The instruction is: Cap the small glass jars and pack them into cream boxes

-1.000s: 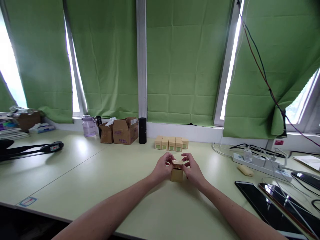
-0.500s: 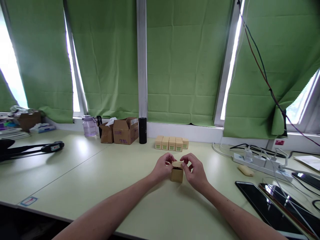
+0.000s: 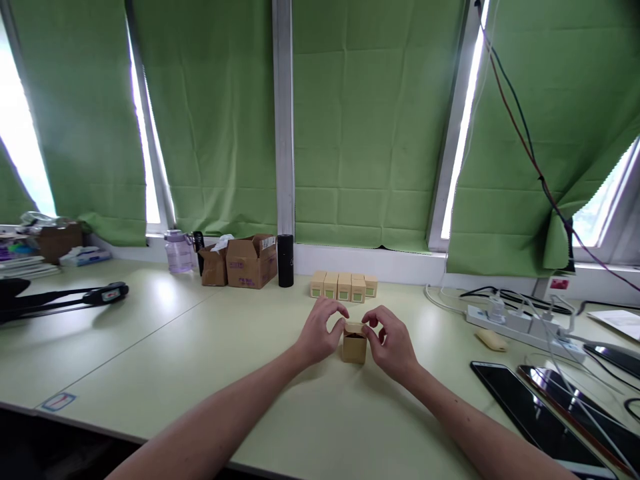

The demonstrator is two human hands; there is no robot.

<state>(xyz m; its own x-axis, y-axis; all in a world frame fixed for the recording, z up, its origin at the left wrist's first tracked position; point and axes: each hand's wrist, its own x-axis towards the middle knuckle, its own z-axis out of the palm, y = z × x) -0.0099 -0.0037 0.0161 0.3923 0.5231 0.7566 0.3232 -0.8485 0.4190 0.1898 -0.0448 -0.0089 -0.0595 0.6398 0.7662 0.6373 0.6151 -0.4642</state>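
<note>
A small brown cardboard box (image 3: 355, 349) stands upright on the table in front of me, its top flap raised and a dark gap showing under it. My left hand (image 3: 323, 331) is at the box's left side, thumb and index finger apart, the thumb tip close to the flap; whether it touches is unclear. On the other side, my right hand (image 3: 391, 340) pinches the right edge of the flap between thumb and fingers. Beyond both hands, several similar small boxes (image 3: 344, 287) with green-marked labels stand in a row near the wall.
Larger open cartons (image 3: 251, 261), a black cylinder (image 3: 285, 261) and a purple bottle (image 3: 179, 252) stand at the back left. To the right lie a power strip (image 3: 520, 325) with cables, a tan object (image 3: 491, 340) and a dark tablet-like device (image 3: 520, 400). A black strapped item (image 3: 105, 293) lies far left.
The left hand has loosened from the flap, its index finger lifting and spreading from the thumb, and shifted slightly left. The right hand stays at the flap's right edge.
</note>
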